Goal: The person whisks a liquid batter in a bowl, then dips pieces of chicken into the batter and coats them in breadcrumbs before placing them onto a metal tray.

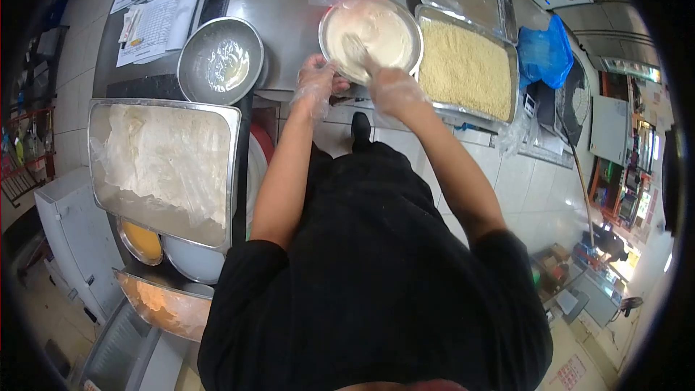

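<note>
White batter [380, 32] is being stirred: right hand [394, 90] fingers are gripping the whisk [355, 47], left hand [315, 85] fingers are holding the bowl [418, 40] beside them. Keeping it steady seems best.

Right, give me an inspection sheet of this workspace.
Surface: steel counter, crowded.
Job's things: batter bowl with a whisk in it; crumb tray touching its right side.
Clutter: steel bowl, papers, phone, lined tray, blue bag.
Hands: both in clear gloves; left hand grips the batter bowl's rim, right hand has its fingers closed on the whisk.
Cables: nothing seen.
Surroundings: tiled floor; shelves at far right.
</note>
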### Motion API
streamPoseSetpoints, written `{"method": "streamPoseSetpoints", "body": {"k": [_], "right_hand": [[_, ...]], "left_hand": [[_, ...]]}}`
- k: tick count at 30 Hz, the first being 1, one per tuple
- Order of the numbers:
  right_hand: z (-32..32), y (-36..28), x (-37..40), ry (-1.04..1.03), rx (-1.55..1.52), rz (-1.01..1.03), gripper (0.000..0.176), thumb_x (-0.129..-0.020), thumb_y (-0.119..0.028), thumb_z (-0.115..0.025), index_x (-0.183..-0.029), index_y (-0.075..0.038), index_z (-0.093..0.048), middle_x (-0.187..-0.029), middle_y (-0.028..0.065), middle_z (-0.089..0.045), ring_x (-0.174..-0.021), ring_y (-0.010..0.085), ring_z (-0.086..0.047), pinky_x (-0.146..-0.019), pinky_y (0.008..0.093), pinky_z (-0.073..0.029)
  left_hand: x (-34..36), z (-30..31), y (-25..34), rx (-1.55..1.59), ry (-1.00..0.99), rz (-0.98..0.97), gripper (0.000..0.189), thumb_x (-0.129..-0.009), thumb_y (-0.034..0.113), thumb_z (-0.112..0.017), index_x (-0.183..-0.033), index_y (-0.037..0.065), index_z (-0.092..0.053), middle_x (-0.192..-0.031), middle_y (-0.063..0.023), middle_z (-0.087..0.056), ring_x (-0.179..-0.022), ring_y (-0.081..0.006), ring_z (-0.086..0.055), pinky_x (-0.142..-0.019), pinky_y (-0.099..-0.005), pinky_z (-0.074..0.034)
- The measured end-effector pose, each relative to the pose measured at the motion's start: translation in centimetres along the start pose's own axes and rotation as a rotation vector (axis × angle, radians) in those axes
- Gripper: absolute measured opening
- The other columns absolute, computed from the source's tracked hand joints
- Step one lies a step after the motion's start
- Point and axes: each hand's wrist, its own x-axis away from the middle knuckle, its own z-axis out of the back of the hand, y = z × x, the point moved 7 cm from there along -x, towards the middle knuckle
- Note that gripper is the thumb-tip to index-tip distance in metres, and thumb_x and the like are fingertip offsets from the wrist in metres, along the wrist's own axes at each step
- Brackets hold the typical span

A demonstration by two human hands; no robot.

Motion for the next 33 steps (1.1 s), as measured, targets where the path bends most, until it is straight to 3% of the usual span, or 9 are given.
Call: {"method": "streamPoseSetpoints", "body": {"k": [6, 10, 12, 17, 20, 21, 24, 30, 33], "right_hand": [[-0.8, 0.1, 0.1, -0.007, 0.12, -0.151, 0.066, -0.087, -0.007, -0.056, -0.146, 0.012, -0.033, -0.095, 0.0258, -0.071, -0.09, 0.0384, -0.071, -0.082, 0.0448, -0.056], [-0.6, 0.4, -1.8, 0.246, 0.111, -0.007, 0.076, -0.089, -0.01, -0.054, -0.157, -0.004, -0.021, -0.094, 0.0289, -0.07, -0.089, 0.0405, -0.07, -0.079, 0.0496, -0.055], [-0.7, 1.0, 0.3, 0.089, -0.022, -0.313, 0.055, -0.086, -0.01, -0.058, -0.138, 0.007, -0.048, -0.094, 0.0253, -0.071, -0.09, 0.036, -0.072, -0.081, 0.0426, -0.056], [-2.8, 2.5, -2.9, 0.201, 0.302, 0.07, 0.065, -0.089, -0.009, -0.055, -0.148, 0.008, -0.034, -0.103, 0.0302, -0.069, -0.094, 0.0377, -0.071, -0.089, 0.0446, -0.055], [-2.2, 1.5, -0.4, 0.09, 0.069, -0.196, 0.068, -0.085, -0.004, -0.057, -0.148, 0.008, -0.034, -0.093, 0.0253, -0.071, -0.084, 0.0358, -0.072, -0.081, 0.0463, -0.056], [-0.7, 0.1, 0.4, 0.115, 0.103, -0.012, 0.07, -0.084, -0.004, -0.057, -0.148, 0.012, -0.031, -0.093, 0.0254, -0.071, -0.082, 0.0358, -0.071, -0.08, 0.0468, -0.056], [-1.8, 3.5, -2.0, 0.167, 0.109, -0.112, 0.076, -0.085, -0.005, -0.056, -0.152, 0.009, -0.023, -0.091, 0.0286, -0.07, -0.084, 0.0384, -0.071, -0.082, 0.0476, -0.056], [-2.2, 2.9, -1.2, 0.327, 0.095, 0.052, 0.066, -0.084, -0.009, -0.057, -0.145, 0.008, -0.037, -0.08, 0.0244, -0.069, -0.078, 0.0389, -0.07, -0.072, 0.0459, -0.057], [-2.2, 4.3, -0.3, 0.309, 0.07, -0.133, 0.062, -0.085, -0.01, -0.057, -0.144, 0.003, -0.04, -0.083, 0.0251, -0.069, -0.078, 0.0393, -0.07, -0.071, 0.0472, -0.056]], "left_hand": [[-0.2, -0.1, 0.5, 0.056, -0.016, -0.026, 0.03, -0.096, 0.01, -0.064, -0.118, 0.004, -0.044, -0.1, -0.02, -0.064, -0.072, -0.0263, -0.071, -0.058, -0.0352, -0.064], [0.4, 0.0, 0.2, 0.064, -0.05, -0.037, 0.025, -0.097, 0.009, -0.062, -0.114, 0.002, -0.046, -0.097, -0.0188, -0.064, -0.069, -0.0254, -0.071, -0.054, -0.035, -0.063], [0.3, -0.2, 0.4, 0.038, -0.018, -0.026, 0.026, -0.097, 0.01, -0.062, -0.115, 0.002, -0.045, -0.096, -0.0183, -0.064, -0.069, -0.0249, -0.07, -0.054, -0.0345, -0.063], [1.1, -0.1, 0.2, -0.004, -0.01, -0.034, 0.028, -0.098, 0.01, -0.06, -0.119, 0.0, -0.045, -0.097, -0.0181, -0.064, -0.069, -0.024, -0.07, -0.054, -0.0328, -0.062], [-0.3, -0.3, 0.7, 0.037, 0.005, -0.038, 0.029, -0.098, 0.009, -0.06, -0.121, 0.0, -0.045, -0.097, -0.0179, -0.064, -0.069, -0.0242, -0.071, -0.054, -0.0323, -0.062], [-0.3, -0.3, 0.6, 0.036, 0.015, -0.036, 0.029, -0.098, 0.01, -0.06, -0.121, 0.0, -0.045, -0.096, -0.0175, -0.064, -0.068, -0.024, -0.07, -0.054, -0.0326, -0.062], [1.1, -0.1, 0.4, 0.009, 0.02, -0.044, 0.027, -0.098, 0.011, -0.061, -0.118, 0.001, -0.046, -0.094, -0.0166, -0.064, -0.067, -0.0236, -0.07, -0.054, -0.0338, -0.062], [0.1, -0.1, 0.1, 0.046, -0.011, -0.066, 0.025, -0.097, 0.01, -0.062, -0.114, 0.001, -0.046, -0.093, -0.017, -0.064, -0.065, -0.0228, -0.07, -0.053, -0.0337, -0.063], [1.1, 0.1, -0.3, 0.018, 0.004, -0.032, 0.025, -0.098, 0.01, -0.061, -0.115, 0.001, -0.046, -0.095, -0.0166, -0.063, -0.065, -0.0228, -0.07, -0.054, -0.0327, -0.063]]}}
